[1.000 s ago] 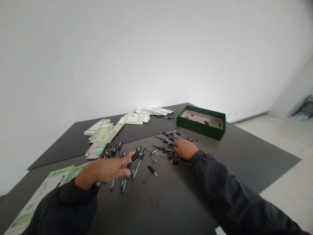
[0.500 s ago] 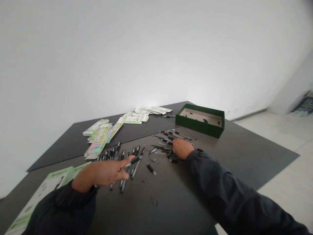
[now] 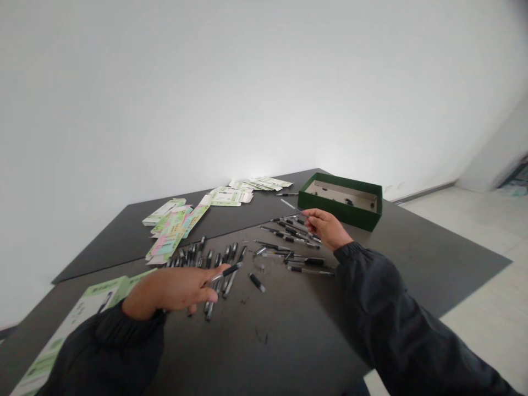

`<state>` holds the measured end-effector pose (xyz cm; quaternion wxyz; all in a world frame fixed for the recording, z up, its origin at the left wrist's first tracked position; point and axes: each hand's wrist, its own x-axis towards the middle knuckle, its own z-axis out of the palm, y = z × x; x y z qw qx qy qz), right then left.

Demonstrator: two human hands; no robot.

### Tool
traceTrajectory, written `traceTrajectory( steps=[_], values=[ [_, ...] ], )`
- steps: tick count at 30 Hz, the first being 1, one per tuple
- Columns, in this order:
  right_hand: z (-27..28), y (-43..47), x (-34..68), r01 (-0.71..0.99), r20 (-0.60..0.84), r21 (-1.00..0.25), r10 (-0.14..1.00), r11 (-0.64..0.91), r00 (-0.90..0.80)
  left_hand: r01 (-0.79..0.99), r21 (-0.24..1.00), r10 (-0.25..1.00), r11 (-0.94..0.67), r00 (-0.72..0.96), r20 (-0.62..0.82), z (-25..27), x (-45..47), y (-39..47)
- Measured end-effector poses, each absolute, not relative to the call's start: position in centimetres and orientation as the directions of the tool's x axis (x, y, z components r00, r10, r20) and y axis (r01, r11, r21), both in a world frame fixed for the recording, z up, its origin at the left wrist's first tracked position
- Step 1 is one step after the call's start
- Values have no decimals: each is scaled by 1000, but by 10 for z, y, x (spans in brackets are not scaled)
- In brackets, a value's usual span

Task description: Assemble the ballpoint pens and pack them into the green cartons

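My left hand (image 3: 177, 291) is closed on a clear pen barrel with a black grip (image 3: 231, 269), held tilted over the table. Beneath and behind that hand lies a row of black-and-clear pens (image 3: 228, 283). In the pinched fingers of my right hand (image 3: 328, 228) is a thin, pale pen refill (image 3: 291, 205), raised above a loose heap of pen parts (image 3: 307, 260). A short black piece with a clear end, like a pen cap (image 3: 257, 282), lies between the two groups.
At the back right stands a green open box (image 3: 338, 211) with a few small dark pieces inside. Flattened green-and-white cartons (image 3: 225, 196) and colourful card strips (image 3: 170, 234) lie at the back left. Another long carton (image 3: 66, 330) is at the left edge. A wall borders the dark table (image 3: 313, 341).
My right hand has lifted off the heap and moved slightly right, now with a refill in its fingers. My left hand has stayed almost still, holding the same barrel.
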<state>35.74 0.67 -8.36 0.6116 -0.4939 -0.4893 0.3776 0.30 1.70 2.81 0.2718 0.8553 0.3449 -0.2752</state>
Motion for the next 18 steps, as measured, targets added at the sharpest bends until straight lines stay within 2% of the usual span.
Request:
traceTrajectory(
  steps=[3,7,13,18],
  values=[
    [-83,6,358,-55,236,-965,937,258,257,736,271,429,-620,608,-668,25,4,18],
    [-79,2,357,-31,301,-947,920,318,251,734,276,415,-621,607,-678,24,4,19],
    [-74,-7,348,-3,275,-961,959,276,65,731,303,399,-611,616,-679,20,3,23],
    [-73,-13,333,-32,244,-970,965,242,-92,750,278,426,-600,594,-683,21,5,22]
  ],
)
